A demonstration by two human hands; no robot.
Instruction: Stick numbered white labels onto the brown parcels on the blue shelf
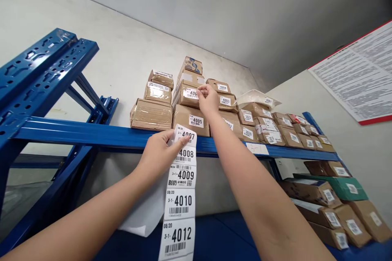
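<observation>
My left hand (157,149) is closed on a long strip of white number labels (180,202), thumb across the top one, which reads 4007. Below it hang 4008, 4009, 4010 and 4012. My right hand (210,100) reaches up to the stacked parcels, its fingers drawn together at the right end of a label (190,93) lying on the front of a brown carton (187,103). Those fingers hide the last digit after 400. Directly beneath is the carton labelled 4005 (183,119). White paper (143,212) hangs behind my left forearm.
A blue shelf beam (122,132) carries the parcels, with a blue upright (45,73) at left. Unlabelled cartons (151,114) stand left of the stack. Labelled parcels (290,136) continue right, and more cartons (352,222) fill a lower shelf. A printed notice (361,73) hangs at right.
</observation>
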